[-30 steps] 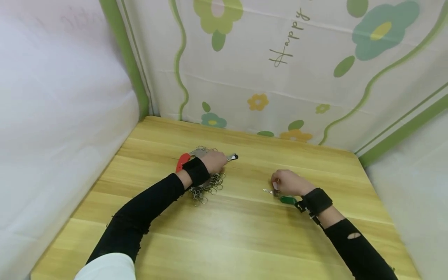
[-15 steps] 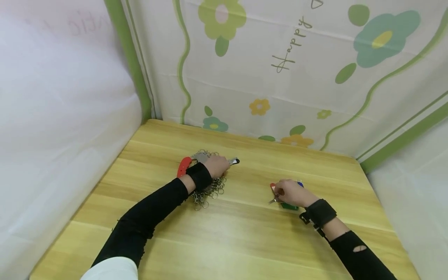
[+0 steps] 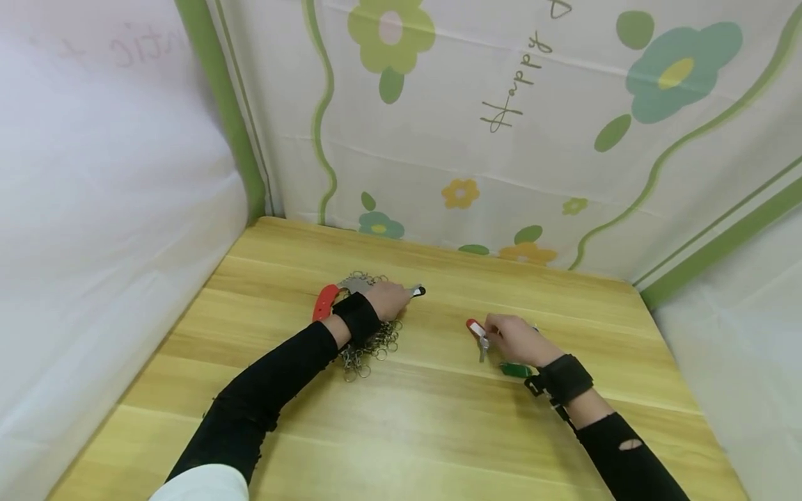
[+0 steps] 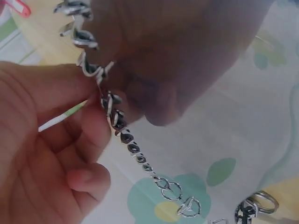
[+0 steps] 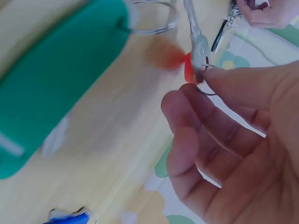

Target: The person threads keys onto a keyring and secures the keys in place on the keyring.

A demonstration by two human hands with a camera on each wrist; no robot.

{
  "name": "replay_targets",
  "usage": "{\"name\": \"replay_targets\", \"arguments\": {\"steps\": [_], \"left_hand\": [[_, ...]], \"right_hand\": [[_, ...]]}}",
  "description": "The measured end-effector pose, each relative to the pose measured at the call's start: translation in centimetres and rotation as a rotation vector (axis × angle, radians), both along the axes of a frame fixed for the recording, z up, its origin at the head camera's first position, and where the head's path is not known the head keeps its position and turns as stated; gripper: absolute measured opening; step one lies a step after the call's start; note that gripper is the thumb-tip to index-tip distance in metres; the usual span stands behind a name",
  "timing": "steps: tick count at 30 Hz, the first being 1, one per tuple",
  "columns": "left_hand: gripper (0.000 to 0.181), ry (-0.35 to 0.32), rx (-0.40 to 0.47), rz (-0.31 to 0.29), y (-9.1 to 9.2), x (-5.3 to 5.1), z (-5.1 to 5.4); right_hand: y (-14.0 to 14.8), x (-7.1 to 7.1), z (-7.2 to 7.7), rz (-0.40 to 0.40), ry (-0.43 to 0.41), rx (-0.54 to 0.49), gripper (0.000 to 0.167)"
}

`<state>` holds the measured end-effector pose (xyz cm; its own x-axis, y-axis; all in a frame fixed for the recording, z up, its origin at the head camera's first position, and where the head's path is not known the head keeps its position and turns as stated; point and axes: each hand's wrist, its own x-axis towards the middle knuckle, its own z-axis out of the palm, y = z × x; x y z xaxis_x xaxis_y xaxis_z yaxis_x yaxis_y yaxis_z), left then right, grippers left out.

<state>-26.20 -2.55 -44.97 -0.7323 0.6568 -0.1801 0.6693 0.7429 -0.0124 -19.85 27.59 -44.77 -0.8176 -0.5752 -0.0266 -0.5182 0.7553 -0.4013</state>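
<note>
My left hand pinches a chain mesh of metal rings, which has a red handle-like piece at its left. In the left wrist view, the linked rings run down between the fingers. A black-ended tag sticks out past the fingertips. My right hand pinches a split ring that carries a key and a red tag with a white label. A green key tag lies on the table just under the right hand.
A blue key tag lies beyond the right hand, mostly hidden in the head view. The wooden table ends at a flowered curtain at the back. White cloth hangs along the left side.
The right hand has shifted slightly; the key and red tag it holds have turned, the key now hanging downward and the red tag in plain sight. The left hand has stayed on the mesh.
</note>
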Motion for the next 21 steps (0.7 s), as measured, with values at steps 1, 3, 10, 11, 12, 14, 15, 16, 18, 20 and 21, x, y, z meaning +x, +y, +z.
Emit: {"name": "replay_targets", "arguments": {"steps": [1, 3, 10, 11, 12, 14, 15, 16, 18, 20, 21], "left_hand": [[0.009, -0.009, 0.011, 0.000, -0.1, 0.0, 0.0], [0.008, -0.028, 0.043, -0.001, -0.1, -0.1, 0.0], [0.010, -0.081, 0.119, -0.094, -0.5, -0.3, 0.0], [0.012, -0.081, 0.132, -0.110, -0.5, -0.3, 0.0], [0.013, -0.086, 0.145, -0.122, -0.5, -0.3, 0.1], [0.015, -0.086, 0.149, -0.137, -0.4, -0.2, 0.3], [0.015, -0.092, 0.148, -0.136, -0.4, -0.1, 0.4], [0.016, -0.097, 0.145, -0.131, -0.4, 0.0, 0.5], [0.016, -0.098, 0.127, -0.113, -0.3, 0.1, 0.8], [0.012, -0.091, 0.109, -0.077, -0.2, 0.2, 1.0], [0.010, -0.082, 0.101, -0.052, -0.2, 0.3, 1.1]], "right_hand": [[-0.2, -0.1, 0.1, -0.005, 0.002, -0.007, 0.007], [-0.5, -0.3, 0.4, -0.010, 0.005, -0.016, 0.006], [-1.7, -1.0, 1.0, -0.012, 0.043, -0.041, 0.007], [-1.9, -1.1, 1.1, -0.011, 0.052, -0.047, 0.007], [-2.1, -1.2, 1.2, -0.011, 0.060, -0.054, 0.008], [-2.5, -1.4, 1.3, -0.019, 0.072, -0.063, 0.007], [-2.7, -1.5, 1.4, -0.021, 0.079, -0.067, 0.007], [-3.0, -1.6, 1.4, -0.025, 0.086, -0.069, 0.006], [-3.4, -1.7, 1.6, -0.032, 0.104, -0.073, 0.005], [-3.9, -1.9, 1.7, -0.048, 0.134, -0.074, 0.003], [-4.2, -2.1, 1.7, -0.059, 0.146, -0.079, 0.003]]}}
